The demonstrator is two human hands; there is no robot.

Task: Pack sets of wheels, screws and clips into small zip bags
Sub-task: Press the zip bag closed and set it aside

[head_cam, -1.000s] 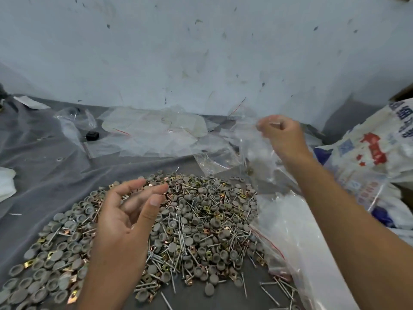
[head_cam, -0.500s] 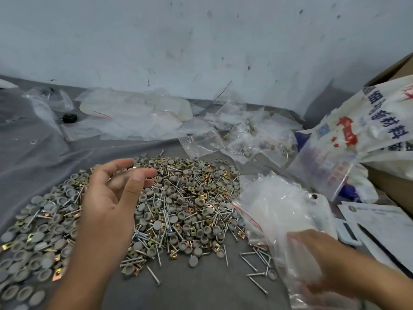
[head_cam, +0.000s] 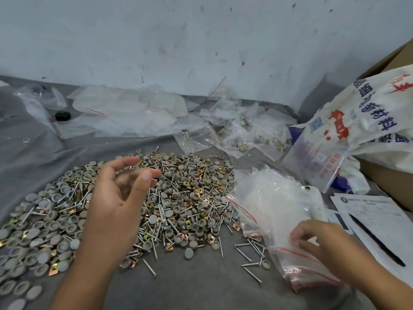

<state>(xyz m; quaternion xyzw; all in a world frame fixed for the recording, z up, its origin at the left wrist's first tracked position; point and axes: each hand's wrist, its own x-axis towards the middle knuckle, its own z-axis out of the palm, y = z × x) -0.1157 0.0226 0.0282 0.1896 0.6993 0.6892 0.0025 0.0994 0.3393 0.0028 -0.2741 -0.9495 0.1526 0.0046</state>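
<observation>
In the head view, a stack of empty zip bags (head_cam: 274,211) is kept at the near right, beside the heap of wheels, screws and clips (head_cam: 156,198). One bag seems pinched by the right hand (head_cam: 324,242). The left hand (head_cam: 118,198) is held open, fingers relaxed, empty above the heap.

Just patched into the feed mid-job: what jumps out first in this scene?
The big heap of grey wheels, screws and brass clips across the grey cloth at centre, with the left hand hovering over it. Right of it, the right hand picks at a stack of empty zip bags; filled bags lie behind.
</observation>
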